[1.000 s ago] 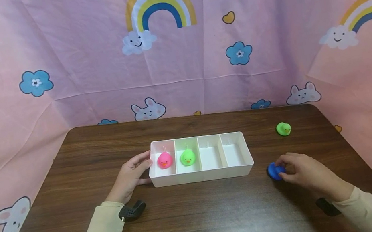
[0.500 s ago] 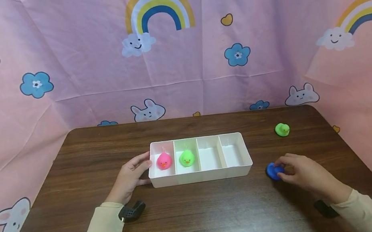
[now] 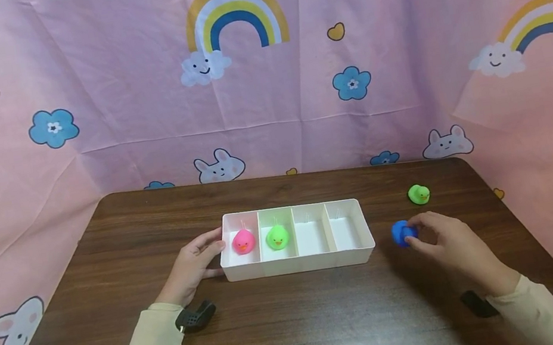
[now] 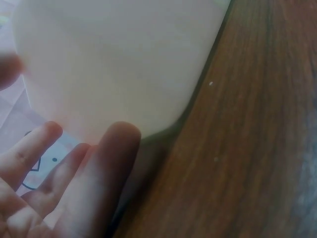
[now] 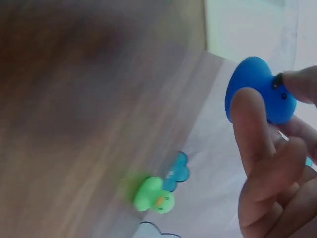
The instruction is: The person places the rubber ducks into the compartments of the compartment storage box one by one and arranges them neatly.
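Note:
A white divided box [image 3: 299,264] lies on the brown table, its left end held by my left hand [image 3: 191,267]. In the left wrist view, my fingers [image 4: 121,148] meet the box's pale end wall [image 4: 114,64]. A pink rubber duck [image 3: 243,242] sits in the leftmost compartment and a green rubber duck [image 3: 278,237] in the one beside it. Right of the box, my right hand [image 3: 453,244] pinches a blue rubber duck [image 3: 401,233] between thumb and fingers, above the table. The right wrist view shows the blue duck [image 5: 252,87] with its dark beak beside a fingertip.
Another green rubber duck [image 3: 419,194] stands at the table's back right, beyond my right hand. The two right compartments of the box hold no ducks. A patterned pink cloth [image 3: 130,69] hangs behind and beside the wooden table [image 3: 290,327].
My right hand has raised the blue rubber duck off the table and shifted slightly away from me. The left hand keeps its place at the box's end.

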